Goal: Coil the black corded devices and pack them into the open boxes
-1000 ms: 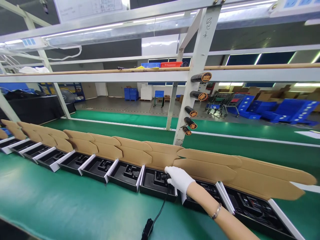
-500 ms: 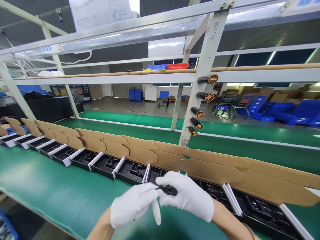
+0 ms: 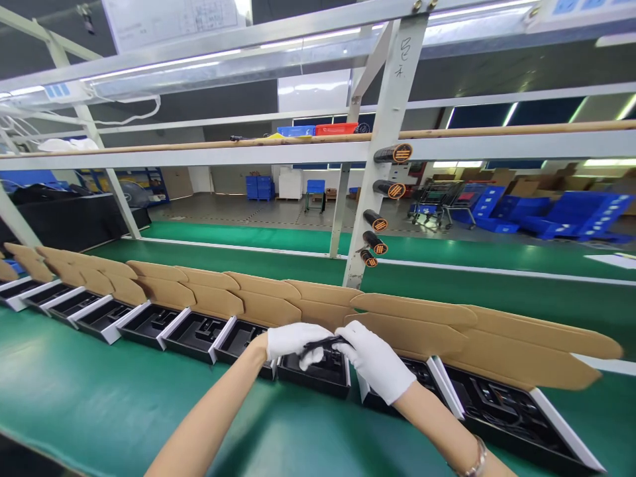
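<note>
My left hand (image 3: 293, 341) and my right hand (image 3: 375, 361), both in white gloves, pinch a black cable (image 3: 322, 343) between them. The cable is gathered into a short bundle, and its ends are hidden by my fingers. Both hands hang just over the black moulded tray (image 3: 318, 379) of an open box, and that tray's recesses are mostly hidden. Kraft cardboard lids (image 3: 318, 311) stand open behind the trays. A white box edge (image 3: 222, 338) lies left of my left hand.
Several more open boxes with black trays (image 3: 511, 414) line the green bench (image 3: 124, 397) on both sides. A white metal shelf frame (image 3: 382, 152) rises behind them, carrying black tape rolls (image 3: 375, 220) on its post. Blue crates (image 3: 586, 215) stand across the floor beyond.
One second ago only my right hand was at the tray, with the cable trailing to a plug on the bench. Now both hands hold the bundled cable, and the plug no longer lies there.
</note>
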Available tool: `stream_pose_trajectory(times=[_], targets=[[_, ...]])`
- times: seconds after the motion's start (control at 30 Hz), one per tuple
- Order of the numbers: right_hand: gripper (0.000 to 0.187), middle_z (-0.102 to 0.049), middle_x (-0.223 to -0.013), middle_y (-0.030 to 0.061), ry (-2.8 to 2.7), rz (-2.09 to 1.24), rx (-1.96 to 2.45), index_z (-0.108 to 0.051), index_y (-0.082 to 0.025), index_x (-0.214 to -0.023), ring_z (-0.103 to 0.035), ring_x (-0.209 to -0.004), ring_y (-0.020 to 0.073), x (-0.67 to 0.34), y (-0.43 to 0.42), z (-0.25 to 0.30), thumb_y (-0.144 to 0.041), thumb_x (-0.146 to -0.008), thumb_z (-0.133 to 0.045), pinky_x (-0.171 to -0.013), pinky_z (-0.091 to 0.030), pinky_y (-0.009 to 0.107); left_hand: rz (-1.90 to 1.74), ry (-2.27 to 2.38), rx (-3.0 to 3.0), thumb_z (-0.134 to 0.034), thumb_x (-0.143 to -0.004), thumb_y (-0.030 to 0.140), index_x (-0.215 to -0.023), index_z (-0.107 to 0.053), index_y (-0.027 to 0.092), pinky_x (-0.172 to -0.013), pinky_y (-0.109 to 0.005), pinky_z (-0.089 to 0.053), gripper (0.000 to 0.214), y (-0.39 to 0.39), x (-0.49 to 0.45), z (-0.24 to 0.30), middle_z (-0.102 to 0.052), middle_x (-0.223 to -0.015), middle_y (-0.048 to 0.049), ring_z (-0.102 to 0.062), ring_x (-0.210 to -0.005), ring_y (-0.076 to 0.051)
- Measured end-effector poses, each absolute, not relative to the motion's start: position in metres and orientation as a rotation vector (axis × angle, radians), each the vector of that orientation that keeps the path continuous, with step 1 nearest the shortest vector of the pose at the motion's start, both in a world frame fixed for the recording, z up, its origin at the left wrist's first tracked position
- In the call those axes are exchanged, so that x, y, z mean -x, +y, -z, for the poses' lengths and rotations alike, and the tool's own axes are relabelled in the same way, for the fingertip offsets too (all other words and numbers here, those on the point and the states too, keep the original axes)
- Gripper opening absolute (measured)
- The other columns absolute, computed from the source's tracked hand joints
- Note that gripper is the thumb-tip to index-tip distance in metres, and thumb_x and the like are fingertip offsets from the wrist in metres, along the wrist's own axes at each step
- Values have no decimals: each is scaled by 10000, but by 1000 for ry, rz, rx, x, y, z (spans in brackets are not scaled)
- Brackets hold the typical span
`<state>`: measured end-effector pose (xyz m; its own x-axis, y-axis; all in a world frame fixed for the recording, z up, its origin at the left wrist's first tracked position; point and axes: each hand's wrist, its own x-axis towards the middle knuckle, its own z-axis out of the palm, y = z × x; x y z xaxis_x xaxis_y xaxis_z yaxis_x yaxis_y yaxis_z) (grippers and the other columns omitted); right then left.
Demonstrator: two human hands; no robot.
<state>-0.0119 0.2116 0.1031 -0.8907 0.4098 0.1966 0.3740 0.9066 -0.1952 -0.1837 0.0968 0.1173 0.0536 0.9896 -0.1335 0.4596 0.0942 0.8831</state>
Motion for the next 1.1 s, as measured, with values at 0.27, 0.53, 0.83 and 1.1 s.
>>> stream_pose_trajectory(times=[0.27, 0.53, 0.83, 1.1], targets=[[350, -722, -871, 151, -3258, 197, 640, -767, -146, -819, -691, -872, 301, 49, 204, -76, -477, -839, -657, -758, -524, 387, -437, 1930, -1723, -584, -886, 388, -949, -716, 180, -773, -367, -515, 255, 107, 203, -63, -698, -894, -64, -627, -771, -183], [216, -744, -857, 106, -3135, 226, 609, -735, -195, -802, -694, -856, 283, 35, 198, -80, -339, -896, -604, -795, -507, 391, -225, 2139, -1998, -539, -915, 390, -1263, -614, 286, -961, -511, -486, 371, 80, 167, -28, -661, -1263, -74, -601, -1107, -306], [384, -743, -978, 111, -2443, 359, 1205, -681, -190, -1125, -712, -777, 244, -210, 269, -7, -369, -983, -372, -656, -559, 334, -177, 2207, -2099, -474, -949, 402, -1318, -595, 310, -974, -483, -548, 398, 79, 186, 1, -637, -1341, -62, -639, -1165, -276], [306, -681, -1150, 160, -2363, 170, 1665, -640, -146, -1153, -671, -1022, 282, -241, 438, -18, -300, -965, -453, -847, -529, 373, -274, 2238, -2036, -548, -884, 589, -1248, -607, 485, -1002, -418, -554, 383, 74, 207, 35, -639, -1321, 57, -630, -1196, -243]])
